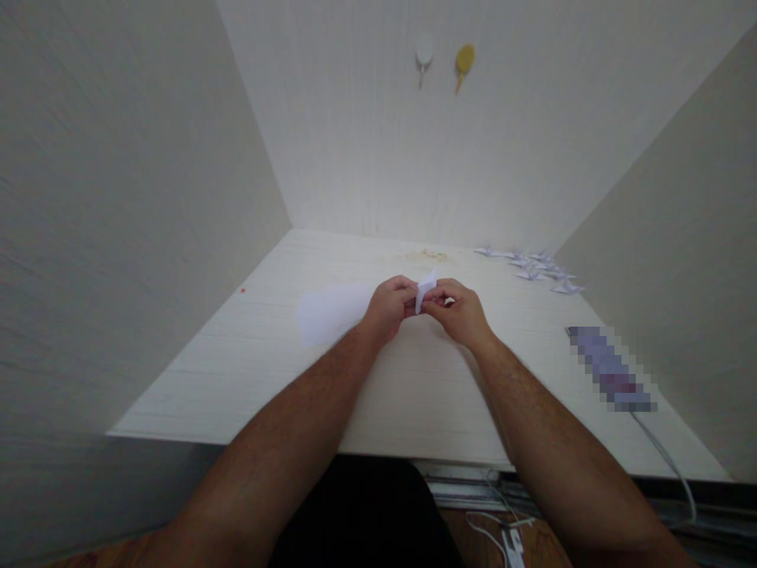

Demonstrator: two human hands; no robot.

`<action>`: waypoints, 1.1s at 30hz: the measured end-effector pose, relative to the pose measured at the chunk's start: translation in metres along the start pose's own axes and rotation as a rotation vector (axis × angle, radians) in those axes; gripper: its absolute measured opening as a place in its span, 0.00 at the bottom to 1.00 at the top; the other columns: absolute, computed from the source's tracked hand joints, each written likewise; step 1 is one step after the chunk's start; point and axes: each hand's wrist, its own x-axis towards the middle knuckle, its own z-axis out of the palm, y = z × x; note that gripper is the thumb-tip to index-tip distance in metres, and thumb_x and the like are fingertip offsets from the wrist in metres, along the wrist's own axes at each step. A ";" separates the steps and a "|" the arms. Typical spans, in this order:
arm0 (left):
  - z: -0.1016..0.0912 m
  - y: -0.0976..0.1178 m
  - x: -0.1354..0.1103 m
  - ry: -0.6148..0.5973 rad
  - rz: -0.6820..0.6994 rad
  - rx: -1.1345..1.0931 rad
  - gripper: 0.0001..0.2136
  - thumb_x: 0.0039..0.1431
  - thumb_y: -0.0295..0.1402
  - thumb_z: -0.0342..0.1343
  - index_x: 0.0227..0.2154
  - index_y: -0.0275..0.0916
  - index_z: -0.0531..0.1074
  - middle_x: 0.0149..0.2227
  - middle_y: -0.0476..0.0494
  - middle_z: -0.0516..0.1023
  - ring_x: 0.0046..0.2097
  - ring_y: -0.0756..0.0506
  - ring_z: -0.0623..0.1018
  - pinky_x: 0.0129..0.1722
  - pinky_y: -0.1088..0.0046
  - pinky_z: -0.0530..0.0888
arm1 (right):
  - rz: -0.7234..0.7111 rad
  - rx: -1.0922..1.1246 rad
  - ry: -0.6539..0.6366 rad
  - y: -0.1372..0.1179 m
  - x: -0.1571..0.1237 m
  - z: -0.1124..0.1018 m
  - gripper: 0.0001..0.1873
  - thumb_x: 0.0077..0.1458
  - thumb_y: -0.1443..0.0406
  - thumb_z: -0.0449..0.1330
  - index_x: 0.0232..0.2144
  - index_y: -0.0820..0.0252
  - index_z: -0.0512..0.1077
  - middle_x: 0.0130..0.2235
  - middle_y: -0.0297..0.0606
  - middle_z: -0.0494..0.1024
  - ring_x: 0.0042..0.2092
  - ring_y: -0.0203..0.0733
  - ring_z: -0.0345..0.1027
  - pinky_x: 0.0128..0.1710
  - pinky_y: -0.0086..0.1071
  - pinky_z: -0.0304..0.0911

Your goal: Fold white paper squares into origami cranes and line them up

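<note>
Between my two hands, above the middle of the white desk (pixel 408 394), is a small piece of folded white paper (pixel 424 289). My left hand (pixel 391 306) grips its left side, fingers closed. On the other side, my right hand (pixel 458 309) pinches the paper between thumb and fingers. Its finer folds are too small to make out. Flat on the desk beside my left hand lies a white paper sheet (pixel 328 313), partly covered by my left arm.
Several folded paper cranes (pixel 535 268) stand at the back right. A blurred-out phone-like device (pixel 609 367) with a cable (pixel 665 457) lies at the right. Walls enclose three sides; a white hook (pixel 424 54) and a yellow hook (pixel 464 59) are on the back wall (pixel 355 142).
</note>
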 end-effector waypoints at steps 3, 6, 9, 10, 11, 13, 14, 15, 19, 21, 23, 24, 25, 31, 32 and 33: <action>0.001 0.000 0.001 0.003 -0.021 -0.004 0.04 0.47 0.25 0.58 0.25 0.35 0.67 0.23 0.47 0.74 0.25 0.50 0.75 0.27 0.73 0.75 | 0.017 -0.001 -0.009 -0.001 0.000 0.000 0.01 0.46 0.68 0.65 0.26 0.56 0.76 0.32 0.34 0.73 0.30 0.35 0.63 0.32 0.31 0.61; 0.001 0.000 0.001 0.015 -0.023 0.009 0.05 0.47 0.24 0.58 0.25 0.36 0.67 0.23 0.47 0.74 0.25 0.50 0.76 0.27 0.73 0.75 | 0.035 -0.015 -0.021 -0.002 -0.001 0.000 0.02 0.46 0.68 0.65 0.26 0.56 0.76 0.32 0.34 0.73 0.29 0.34 0.63 0.31 0.30 0.61; 0.001 0.000 0.001 0.021 -0.027 0.007 0.05 0.47 0.24 0.58 0.25 0.36 0.67 0.23 0.47 0.73 0.24 0.50 0.75 0.27 0.72 0.75 | 0.033 -0.015 -0.026 -0.002 -0.001 0.000 0.02 0.46 0.68 0.64 0.26 0.57 0.76 0.33 0.34 0.73 0.29 0.34 0.63 0.30 0.30 0.60; 0.001 0.000 0.001 0.022 -0.030 0.004 0.05 0.47 0.24 0.58 0.25 0.36 0.67 0.23 0.47 0.73 0.24 0.50 0.75 0.27 0.72 0.75 | 0.031 -0.015 -0.028 -0.002 -0.001 0.000 0.02 0.46 0.68 0.64 0.26 0.57 0.76 0.33 0.34 0.73 0.29 0.34 0.63 0.30 0.30 0.60; 0.001 0.000 0.001 0.024 -0.031 0.004 0.05 0.47 0.24 0.58 0.25 0.36 0.67 0.23 0.47 0.73 0.24 0.50 0.75 0.27 0.72 0.75 | 0.029 -0.014 -0.029 -0.002 -0.001 0.000 0.02 0.46 0.68 0.64 0.26 0.57 0.76 0.33 0.35 0.73 0.29 0.34 0.63 0.30 0.30 0.60; 0.002 0.000 0.001 0.026 -0.034 0.008 0.05 0.47 0.24 0.58 0.24 0.36 0.67 0.23 0.47 0.73 0.25 0.50 0.75 0.27 0.72 0.75 | 0.033 -0.021 -0.026 -0.003 -0.001 0.000 0.02 0.46 0.68 0.64 0.26 0.57 0.75 0.33 0.34 0.73 0.29 0.34 0.63 0.30 0.30 0.60; 0.002 0.000 0.000 0.026 -0.035 0.010 0.05 0.47 0.24 0.59 0.24 0.36 0.67 0.23 0.47 0.73 0.25 0.50 0.75 0.27 0.72 0.75 | 0.036 -0.028 -0.022 -0.003 -0.001 0.000 0.02 0.46 0.68 0.64 0.26 0.57 0.75 0.33 0.34 0.73 0.29 0.34 0.63 0.30 0.30 0.60; 0.002 0.000 0.000 0.026 -0.034 0.012 0.05 0.47 0.24 0.59 0.24 0.36 0.67 0.23 0.47 0.73 0.25 0.50 0.75 0.27 0.72 0.75 | 0.039 -0.038 -0.019 -0.003 -0.001 0.000 0.02 0.46 0.68 0.64 0.25 0.57 0.75 0.32 0.34 0.72 0.29 0.34 0.63 0.30 0.30 0.60; 0.001 -0.001 0.000 0.021 -0.030 0.006 0.06 0.46 0.23 0.59 0.24 0.36 0.67 0.22 0.49 0.72 0.24 0.51 0.74 0.27 0.72 0.75 | 0.040 -0.055 -0.019 -0.003 0.000 0.000 0.02 0.46 0.68 0.64 0.25 0.57 0.75 0.32 0.34 0.72 0.29 0.34 0.63 0.30 0.30 0.60; 0.001 -0.001 0.001 0.019 -0.029 0.001 0.05 0.46 0.24 0.58 0.24 0.36 0.67 0.22 0.48 0.73 0.24 0.51 0.74 0.27 0.72 0.75 | 0.041 -0.043 -0.022 -0.003 0.000 0.000 0.02 0.46 0.68 0.64 0.25 0.57 0.75 0.32 0.34 0.72 0.29 0.34 0.62 0.29 0.30 0.60; 0.001 -0.001 0.001 0.020 -0.028 0.002 0.05 0.46 0.24 0.58 0.24 0.36 0.67 0.22 0.48 0.73 0.24 0.50 0.75 0.27 0.72 0.75 | 0.042 -0.044 -0.023 -0.003 0.000 0.000 0.02 0.46 0.68 0.64 0.25 0.57 0.75 0.32 0.34 0.72 0.29 0.34 0.62 0.29 0.30 0.60; 0.001 -0.001 0.001 0.021 -0.028 0.003 0.05 0.46 0.24 0.58 0.24 0.36 0.66 0.22 0.47 0.73 0.24 0.50 0.75 0.27 0.72 0.75 | 0.043 -0.051 -0.022 -0.004 0.000 0.000 0.02 0.46 0.69 0.63 0.25 0.57 0.75 0.32 0.34 0.72 0.29 0.34 0.62 0.29 0.30 0.59; 0.001 -0.001 0.001 0.023 -0.027 0.005 0.05 0.46 0.24 0.58 0.23 0.36 0.66 0.22 0.47 0.73 0.24 0.50 0.75 0.27 0.72 0.75 | 0.043 -0.060 -0.024 -0.004 0.000 0.000 0.02 0.46 0.69 0.63 0.25 0.57 0.74 0.32 0.34 0.72 0.29 0.34 0.62 0.29 0.30 0.59; 0.001 -0.001 0.001 0.022 -0.027 0.001 0.07 0.46 0.24 0.60 0.23 0.36 0.66 0.23 0.47 0.74 0.25 0.49 0.75 0.27 0.72 0.75 | 0.027 -0.098 -0.015 -0.003 0.000 0.000 0.02 0.46 0.69 0.62 0.25 0.57 0.74 0.32 0.35 0.73 0.31 0.36 0.64 0.30 0.30 0.61; 0.002 -0.001 0.001 0.023 -0.029 0.001 0.06 0.46 0.24 0.60 0.23 0.36 0.66 0.23 0.47 0.74 0.25 0.49 0.75 0.27 0.72 0.75 | 0.024 -0.107 -0.013 -0.002 0.000 0.000 0.02 0.46 0.69 0.62 0.24 0.57 0.74 0.31 0.35 0.72 0.31 0.36 0.64 0.30 0.30 0.61; 0.002 -0.001 0.000 0.023 -0.029 0.000 0.06 0.46 0.24 0.60 0.23 0.36 0.66 0.23 0.46 0.74 0.25 0.49 0.76 0.27 0.73 0.74 | 0.021 -0.116 -0.011 -0.002 -0.001 0.000 0.02 0.46 0.69 0.62 0.24 0.57 0.74 0.31 0.35 0.72 0.31 0.36 0.64 0.30 0.30 0.61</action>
